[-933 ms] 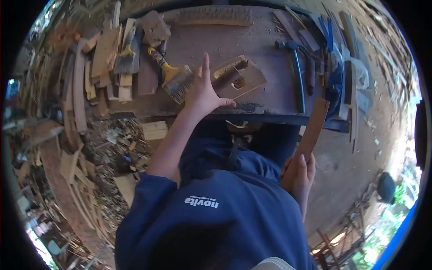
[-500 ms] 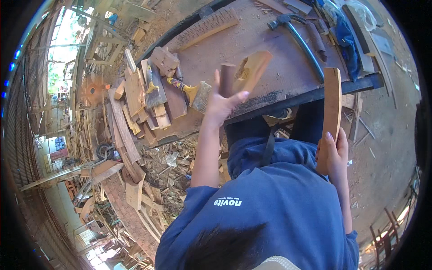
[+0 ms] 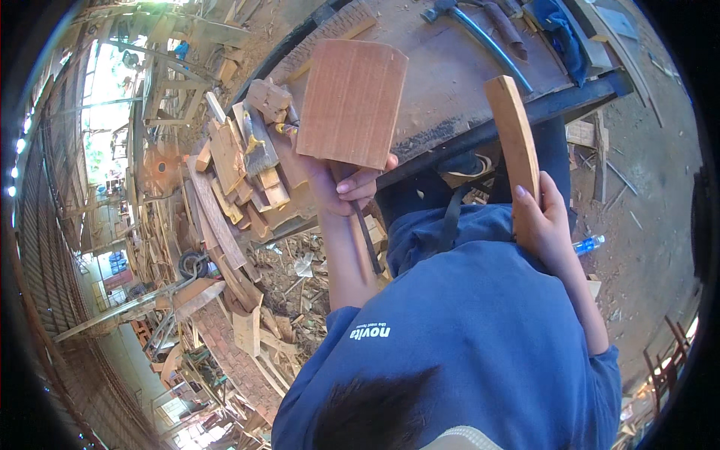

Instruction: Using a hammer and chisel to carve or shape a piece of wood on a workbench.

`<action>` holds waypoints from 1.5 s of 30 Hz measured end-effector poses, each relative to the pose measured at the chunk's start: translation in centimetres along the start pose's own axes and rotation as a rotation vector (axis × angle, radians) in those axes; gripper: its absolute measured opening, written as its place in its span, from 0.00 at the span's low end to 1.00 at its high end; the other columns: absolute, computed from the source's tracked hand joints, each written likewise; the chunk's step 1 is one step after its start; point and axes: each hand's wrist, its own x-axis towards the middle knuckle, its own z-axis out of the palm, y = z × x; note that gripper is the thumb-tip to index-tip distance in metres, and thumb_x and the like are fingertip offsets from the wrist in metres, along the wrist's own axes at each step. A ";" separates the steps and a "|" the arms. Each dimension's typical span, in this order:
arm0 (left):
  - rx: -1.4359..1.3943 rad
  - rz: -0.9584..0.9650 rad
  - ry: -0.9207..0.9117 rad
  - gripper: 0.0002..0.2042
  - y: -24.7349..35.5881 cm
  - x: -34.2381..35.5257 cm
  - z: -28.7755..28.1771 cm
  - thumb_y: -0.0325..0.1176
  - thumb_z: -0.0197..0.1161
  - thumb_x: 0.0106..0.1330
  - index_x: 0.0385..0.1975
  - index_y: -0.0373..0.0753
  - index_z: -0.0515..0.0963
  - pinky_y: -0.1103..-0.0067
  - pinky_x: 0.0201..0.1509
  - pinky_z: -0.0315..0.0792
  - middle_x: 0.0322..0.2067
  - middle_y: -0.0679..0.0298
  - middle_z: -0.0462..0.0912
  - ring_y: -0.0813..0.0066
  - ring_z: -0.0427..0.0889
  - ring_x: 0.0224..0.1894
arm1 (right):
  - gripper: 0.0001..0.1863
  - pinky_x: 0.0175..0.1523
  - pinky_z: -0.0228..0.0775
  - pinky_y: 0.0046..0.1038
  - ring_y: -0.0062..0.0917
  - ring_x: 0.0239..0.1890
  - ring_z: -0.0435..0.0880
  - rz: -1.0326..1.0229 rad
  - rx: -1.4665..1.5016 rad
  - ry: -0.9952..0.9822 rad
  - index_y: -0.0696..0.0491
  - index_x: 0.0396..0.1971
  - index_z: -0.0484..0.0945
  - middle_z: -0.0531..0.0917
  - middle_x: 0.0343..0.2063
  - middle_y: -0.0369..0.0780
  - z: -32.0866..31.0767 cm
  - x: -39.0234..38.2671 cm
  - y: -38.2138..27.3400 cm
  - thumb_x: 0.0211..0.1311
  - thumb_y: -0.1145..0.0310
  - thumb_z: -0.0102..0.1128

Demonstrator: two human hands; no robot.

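Observation:
My left hand (image 3: 346,187) is closed around the dark handle of a wooden mallet (image 3: 352,105), just below its head. The broad, reddish-brown head faces up over the near left of the bench, and the thin handle end hangs below my fingers. In my right hand (image 3: 541,217) is a slightly curved strip of light brown wood (image 3: 510,124). My fingers wrap its lower end, and the strip stands out past the bench's near edge. The far fingers of my left hand are partly hidden by the mallet head.
The workbench (image 3: 450,97) carries a blue-handled hammer (image 3: 480,41), a dark cylindrical piece (image 3: 506,31) and a blue cloth (image 3: 562,45). Wood offcuts (image 3: 236,157) and a paintbrush (image 3: 259,150) pile up at left. A plastic bottle (image 3: 589,244) lies beyond my right wrist.
My left hand has closed on the mallet's handle, and the head has turned its broad side upward. My right hand has shifted left in view, tilting the wood strip leftward.

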 end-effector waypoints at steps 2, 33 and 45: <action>0.328 0.071 0.050 0.52 0.6 0.0 0.1 0.72 0.53 0.55 0.62 0.26 0.55 0.93 0.11 0.60 0.43 0.26 0.71 0.86 0.66 0.13 | 0.12 0.25 0.65 0.19 0.14 0.23 0.72 0.084 0.005 -0.046 0.55 0.39 0.68 0.72 0.21 0.33 0.2 -0.4 -0.2 0.66 0.63 0.55; 1.838 0.172 0.973 0.36 -0.6 3.7 -4.5 0.49 0.77 0.46 0.47 0.27 0.73 0.69 0.51 0.73 0.40 0.48 0.83 0.57 0.82 0.46 | 0.14 0.24 0.68 0.18 0.15 0.21 0.73 0.140 0.030 0.062 0.53 0.44 0.68 0.74 0.22 0.35 1.3 3.5 0.9 0.68 0.60 0.53; 1.488 0.150 1.232 0.27 -2.5 5.5 -4.5 0.41 0.72 0.53 0.44 0.26 0.71 0.75 0.28 0.78 0.32 0.49 0.82 0.63 0.85 0.29 | 0.14 0.25 0.68 0.18 0.16 0.21 0.74 0.162 0.048 0.077 0.54 0.44 0.67 0.74 0.22 0.36 0.9 3.8 0.8 0.68 0.60 0.53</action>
